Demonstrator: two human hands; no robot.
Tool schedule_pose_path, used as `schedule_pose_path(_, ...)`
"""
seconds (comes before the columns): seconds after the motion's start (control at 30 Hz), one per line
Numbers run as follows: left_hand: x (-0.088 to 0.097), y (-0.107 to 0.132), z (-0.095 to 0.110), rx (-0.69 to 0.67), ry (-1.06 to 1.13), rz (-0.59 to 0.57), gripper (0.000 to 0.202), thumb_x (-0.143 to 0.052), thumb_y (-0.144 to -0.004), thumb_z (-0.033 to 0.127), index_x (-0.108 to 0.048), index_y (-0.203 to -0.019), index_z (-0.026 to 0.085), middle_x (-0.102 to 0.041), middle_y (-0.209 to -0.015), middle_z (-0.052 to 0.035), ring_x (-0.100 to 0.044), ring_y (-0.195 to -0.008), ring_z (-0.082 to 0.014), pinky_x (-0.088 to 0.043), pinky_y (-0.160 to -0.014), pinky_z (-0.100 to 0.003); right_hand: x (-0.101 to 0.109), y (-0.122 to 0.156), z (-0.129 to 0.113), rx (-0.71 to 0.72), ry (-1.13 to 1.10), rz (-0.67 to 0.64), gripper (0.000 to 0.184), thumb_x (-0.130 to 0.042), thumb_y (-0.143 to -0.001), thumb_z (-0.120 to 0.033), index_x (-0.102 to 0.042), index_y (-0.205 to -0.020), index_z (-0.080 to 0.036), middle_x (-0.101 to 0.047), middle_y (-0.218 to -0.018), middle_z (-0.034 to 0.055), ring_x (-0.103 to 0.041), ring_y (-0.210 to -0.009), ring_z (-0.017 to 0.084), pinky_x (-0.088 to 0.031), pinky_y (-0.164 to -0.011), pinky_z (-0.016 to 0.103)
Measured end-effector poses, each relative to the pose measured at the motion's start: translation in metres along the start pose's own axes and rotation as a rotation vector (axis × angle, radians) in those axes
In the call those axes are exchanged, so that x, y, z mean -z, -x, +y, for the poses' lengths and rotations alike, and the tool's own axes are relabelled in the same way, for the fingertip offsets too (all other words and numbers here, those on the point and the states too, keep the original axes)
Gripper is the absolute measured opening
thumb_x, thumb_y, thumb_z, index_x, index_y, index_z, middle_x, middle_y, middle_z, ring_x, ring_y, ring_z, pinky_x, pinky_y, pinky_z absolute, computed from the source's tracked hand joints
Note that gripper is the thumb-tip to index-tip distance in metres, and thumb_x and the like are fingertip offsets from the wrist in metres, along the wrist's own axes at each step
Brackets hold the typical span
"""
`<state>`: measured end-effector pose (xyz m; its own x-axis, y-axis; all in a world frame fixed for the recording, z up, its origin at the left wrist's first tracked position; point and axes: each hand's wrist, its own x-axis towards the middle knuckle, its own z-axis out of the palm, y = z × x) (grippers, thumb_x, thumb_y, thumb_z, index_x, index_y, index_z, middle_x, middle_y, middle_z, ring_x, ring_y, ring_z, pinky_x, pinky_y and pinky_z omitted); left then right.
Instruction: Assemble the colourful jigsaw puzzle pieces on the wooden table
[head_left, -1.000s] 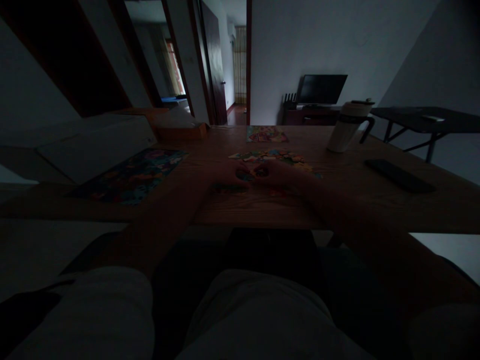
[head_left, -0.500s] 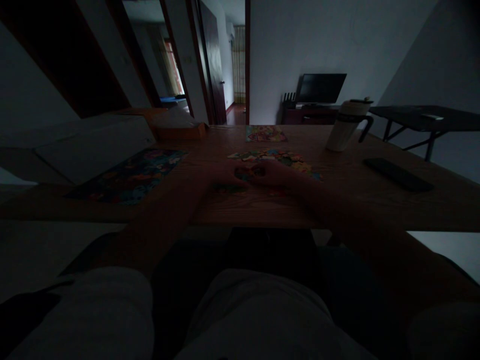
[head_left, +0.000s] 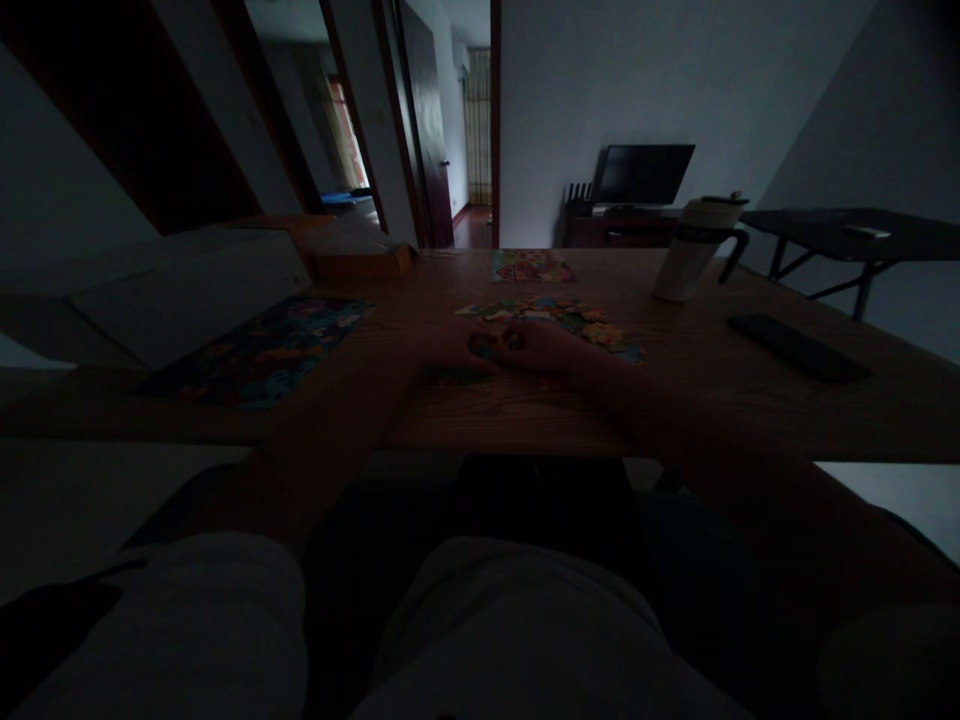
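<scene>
In the dim light both hands meet over the wooden table, low above its near half. My left hand (head_left: 450, 345) curls in from the left, its fingers closed at the edge of a small, colourful jigsaw puzzle piece (head_left: 487, 346). Facing it, my right hand (head_left: 546, 346) is bent with its fingertips pinched at the pieces between the hands. Darkness hides the exact grip. Loose puzzle pieces (head_left: 589, 322) lie in a heap just behind and right of the hands. A strip of joined-looking pieces (head_left: 459, 378) shows under my left hand.
A dark patterned sheet (head_left: 277, 350) lies at left beside a white box (head_left: 187, 290). An orange tray (head_left: 360, 264) and a colourful picture sheet (head_left: 532, 266) are at the back. A handled tumbler (head_left: 686, 255) and a black keyboard-like slab (head_left: 795, 347) stand at right.
The right fingers have shifted slightly at the pieces, and the gap between the hands looks a little different. Everything else on the table stays put.
</scene>
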<state>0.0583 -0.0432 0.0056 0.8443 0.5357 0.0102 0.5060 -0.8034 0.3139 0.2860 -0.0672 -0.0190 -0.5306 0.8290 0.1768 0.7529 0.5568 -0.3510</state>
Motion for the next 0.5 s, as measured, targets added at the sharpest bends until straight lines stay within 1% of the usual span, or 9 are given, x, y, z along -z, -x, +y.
schedule_pose_path(0.07, 0.000, 0.000, 0.000, -0.018, -0.032, 0.003, 0.058, -0.073, -0.093, 0.042, -0.063, -0.146, 0.022, -0.057, -0.155, -0.0060, -0.054, -0.136, -0.0253, -0.033, -0.122, -0.037, 0.002, 0.001, -0.001, 0.001, 0.006, -0.011, 0.041, -0.064, -0.098, -0.055, -0.076, -0.122, -0.025, -0.075, -0.122, 0.0086, -0.070, -0.106, 0.025, -0.050, -0.089, 0.030)
schedule_pose_path(0.13, 0.000, -0.001, 0.000, -0.024, -0.055, -0.013, 0.053, -0.072, -0.093, 0.044, -0.067, -0.142, 0.023, -0.060, -0.152, -0.0065, -0.055, -0.137, -0.0256, -0.033, -0.121, -0.037, 0.003, 0.002, -0.001, 0.001, 0.005, -0.027, 0.041, -0.064, -0.097, -0.057, -0.076, -0.120, -0.025, -0.076, -0.119, 0.0089, -0.071, -0.103, 0.025, -0.050, -0.088, 0.030)
schedule_pose_path(0.2, 0.000, -0.002, 0.000, -0.021, -0.055, -0.024, 0.050, -0.072, -0.093, 0.046, -0.070, -0.138, 0.025, -0.063, -0.148, -0.0059, -0.057, -0.135, -0.0254, -0.035, -0.120, -0.037, 0.004, 0.004, -0.002, 0.011, -0.002, -0.036, 0.041, -0.063, -0.098, -0.057, -0.076, -0.123, -0.026, -0.076, -0.119, 0.0085, -0.071, -0.103, 0.025, -0.051, -0.089, 0.030)
schedule_pose_path(0.27, 0.000, -0.002, -0.001, -0.026, -0.044, -0.021, 0.048, -0.071, -0.093, 0.047, -0.071, -0.136, 0.026, -0.063, -0.147, -0.0054, -0.056, -0.135, -0.0253, -0.035, -0.120, -0.037, 0.004, 0.005, -0.003, 0.025, -0.003, -0.025, 0.043, -0.063, -0.098, -0.057, -0.074, -0.128, -0.028, -0.075, -0.124, 0.0079, -0.070, -0.107, 0.026, -0.050, -0.092, 0.031)
schedule_pose_path(0.33, 0.000, -0.003, -0.001, -0.023, -0.037, -0.023, 0.047, -0.071, -0.092, 0.047, -0.072, -0.135, 0.028, -0.064, -0.146, -0.0047, -0.057, -0.134, -0.0259, -0.035, -0.120, -0.038, 0.004, 0.004, -0.004, 0.022, 0.001, -0.017, 0.045, -0.063, -0.098, -0.058, -0.073, -0.130, -0.028, -0.074, -0.124, 0.0083, -0.070, -0.109, 0.027, -0.050, -0.093, 0.032)
schedule_pose_path(0.43, 0.000, -0.002, 0.000, 0.027, -0.032, -0.035, 0.046, -0.071, -0.090, 0.047, -0.073, -0.133, 0.028, -0.068, -0.141, -0.0042, -0.062, -0.126, -0.0260, -0.040, -0.115, -0.038, 0.010, 0.001, 0.004, -0.066, -0.038, 0.017, 0.046, -0.059, -0.100, -0.059, -0.076, -0.125, -0.023, -0.077, -0.114, 0.0103, -0.072, -0.099, 0.025, -0.052, -0.087, 0.031)
schedule_pose_path(0.5, -0.001, -0.001, 0.000, 0.076, -0.039, -0.031, 0.049, -0.072, -0.089, 0.051, -0.074, -0.132, 0.028, -0.069, -0.138, -0.0049, -0.063, -0.123, -0.0259, -0.042, -0.112, -0.036, 0.018, -0.001, 0.016, -0.151, -0.073, 0.087, 0.047, -0.057, -0.102, -0.057, -0.075, -0.126, -0.020, -0.077, -0.111, 0.0114, -0.071, -0.091, 0.023, -0.052, -0.080, 0.030)
